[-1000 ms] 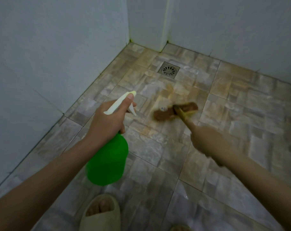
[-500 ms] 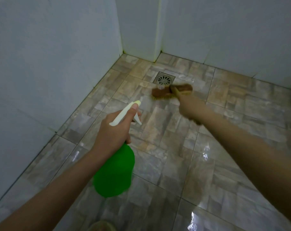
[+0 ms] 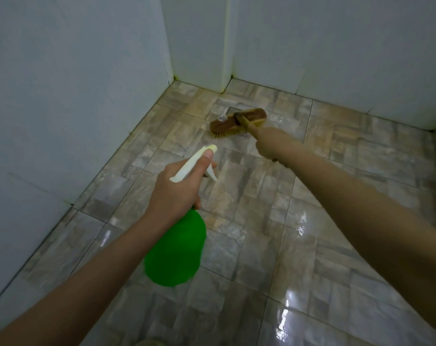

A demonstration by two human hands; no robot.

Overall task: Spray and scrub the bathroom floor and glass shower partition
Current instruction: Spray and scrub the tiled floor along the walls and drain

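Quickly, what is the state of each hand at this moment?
Left hand: closed, holding the spray bottle.
Right hand: closed, holding the brush by its handle.

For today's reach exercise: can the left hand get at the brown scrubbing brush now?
Probably not: the left hand grips the green plastic spray bottle; the brown scrubbing brush lies farther off, in the right hand.
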